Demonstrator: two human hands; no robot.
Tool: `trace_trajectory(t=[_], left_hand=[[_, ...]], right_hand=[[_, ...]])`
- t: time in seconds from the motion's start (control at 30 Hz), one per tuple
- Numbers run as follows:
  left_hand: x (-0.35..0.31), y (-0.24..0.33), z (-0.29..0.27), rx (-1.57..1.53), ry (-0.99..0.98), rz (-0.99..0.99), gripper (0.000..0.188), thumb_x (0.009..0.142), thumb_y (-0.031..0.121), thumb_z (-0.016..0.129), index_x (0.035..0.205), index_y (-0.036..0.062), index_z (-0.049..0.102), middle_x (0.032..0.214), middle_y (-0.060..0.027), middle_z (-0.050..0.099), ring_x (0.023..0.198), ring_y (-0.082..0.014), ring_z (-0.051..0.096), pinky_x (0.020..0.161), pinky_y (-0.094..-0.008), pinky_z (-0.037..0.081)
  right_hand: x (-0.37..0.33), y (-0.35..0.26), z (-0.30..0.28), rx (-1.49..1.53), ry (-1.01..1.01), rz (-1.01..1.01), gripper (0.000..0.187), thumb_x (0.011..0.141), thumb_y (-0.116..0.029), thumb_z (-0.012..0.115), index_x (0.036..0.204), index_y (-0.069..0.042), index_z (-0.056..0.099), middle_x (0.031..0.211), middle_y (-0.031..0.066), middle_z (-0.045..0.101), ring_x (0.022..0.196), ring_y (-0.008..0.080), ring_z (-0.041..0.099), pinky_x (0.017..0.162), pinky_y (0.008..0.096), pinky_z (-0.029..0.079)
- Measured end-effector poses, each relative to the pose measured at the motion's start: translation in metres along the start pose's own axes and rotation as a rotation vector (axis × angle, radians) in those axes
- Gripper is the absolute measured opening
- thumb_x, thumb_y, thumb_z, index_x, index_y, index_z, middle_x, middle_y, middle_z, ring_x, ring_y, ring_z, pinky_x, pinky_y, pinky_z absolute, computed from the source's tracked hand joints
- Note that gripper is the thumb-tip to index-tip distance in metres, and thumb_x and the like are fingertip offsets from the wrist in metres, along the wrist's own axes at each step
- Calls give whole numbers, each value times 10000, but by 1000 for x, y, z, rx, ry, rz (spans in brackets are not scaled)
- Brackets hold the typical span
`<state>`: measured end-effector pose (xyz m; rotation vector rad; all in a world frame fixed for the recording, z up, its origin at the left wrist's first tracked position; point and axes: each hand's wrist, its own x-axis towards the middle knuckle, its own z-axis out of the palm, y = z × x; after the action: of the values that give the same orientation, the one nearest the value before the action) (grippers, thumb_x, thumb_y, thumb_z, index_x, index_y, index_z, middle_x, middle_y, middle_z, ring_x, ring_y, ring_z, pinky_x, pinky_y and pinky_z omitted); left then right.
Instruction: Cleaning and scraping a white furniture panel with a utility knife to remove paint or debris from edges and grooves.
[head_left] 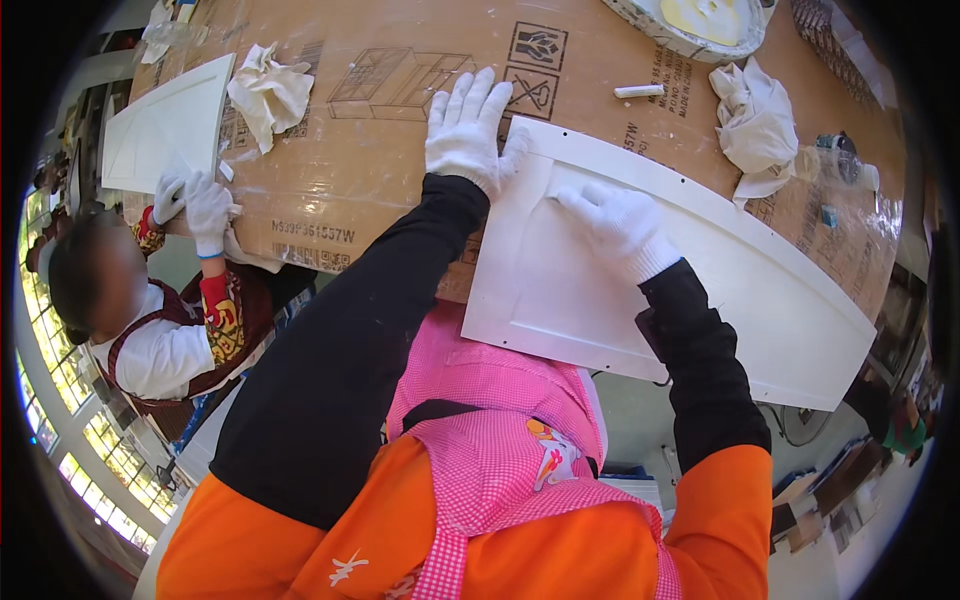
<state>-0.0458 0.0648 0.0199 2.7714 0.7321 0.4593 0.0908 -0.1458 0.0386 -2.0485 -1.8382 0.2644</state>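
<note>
A white panel (690, 285) with a raised frame, a curved far edge and small dark holes lies before me, its near edge against my pink apron. My left hand (465, 135), in a white knitted glove, lies flat on the cardboard at the panel's far left corner, fingers stretched out, thumb touching the panel's edge. On the panel's recessed face rests my right hand (618, 232), gloved too. Its fingers are bent together, tips pressed by the inner edge of the frame; whatever they may hold is hidden.
Printed cardboard (400, 160) covers the table. Beyond the panel are a crumpled cloth (755, 125), a white stick (639, 91), a tub (700, 20) of pale paste and a clear bottle (840, 168). At left, a gloved co-worker (165, 330) handles another white panel (170, 125) near a rag (268, 92).
</note>
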Motion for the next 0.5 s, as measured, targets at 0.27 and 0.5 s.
trace_trajectory(t=[0.27, 0.5], left_hand=[[4, 5, -1, -1, -6, 33, 595, 919, 373, 649, 1435, 99, 535, 1553, -170, 461, 1472, -378, 370, 1225, -542, 222], [0, 2, -4, 7, -21, 24, 573, 940, 367, 631, 1433, 91, 534, 1560, -169, 455, 1477, -372, 366, 1227, -536, 212]], right_hand=[[4, -25, 18, 147, 241, 379, 358, 898, -122, 650, 1254, -156, 661, 951, 108, 668, 809, 329, 678, 677, 402, 550], [-17, -34, 21, 197, 173, 139, 309, 887, -108, 620, 1192, -146, 654, 932, 84, 665, 777, 320, 681, 637, 421, 547]])
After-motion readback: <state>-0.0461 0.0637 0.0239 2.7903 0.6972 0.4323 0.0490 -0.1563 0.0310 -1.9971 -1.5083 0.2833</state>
